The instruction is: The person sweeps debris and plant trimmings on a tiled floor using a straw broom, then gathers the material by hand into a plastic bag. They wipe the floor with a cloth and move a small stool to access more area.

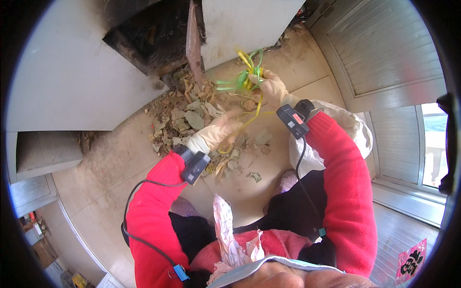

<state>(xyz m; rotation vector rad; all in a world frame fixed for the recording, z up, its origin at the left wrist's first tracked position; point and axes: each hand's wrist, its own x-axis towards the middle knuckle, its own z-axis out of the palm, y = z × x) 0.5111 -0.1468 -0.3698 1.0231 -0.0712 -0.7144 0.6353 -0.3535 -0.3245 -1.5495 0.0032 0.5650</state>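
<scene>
My right hand [273, 84], in a pale glove, grips a tangled bundle of yellow and green plastic strapping [248, 77] above the floor. One yellow strand [257, 111] hangs from it and curves down toward my left hand. Also gloved, my left hand [218, 133] is blurred by motion over the pile, so whether its fingers hold the strand cannot be told. Beneath both hands lies a heap of dry leaves and husks [191, 118], with loose leaf scraps [255, 176] scattered nearer my feet.
A sooty stove opening [144, 39] in a white wall stands beyond the heap, with a thin board [193, 43] upright at its mouth. To the right of my right forearm slumps a white woven sack [354, 126]. Metal panel doors [389, 54] line the right side. An open recess [47, 151] is at left.
</scene>
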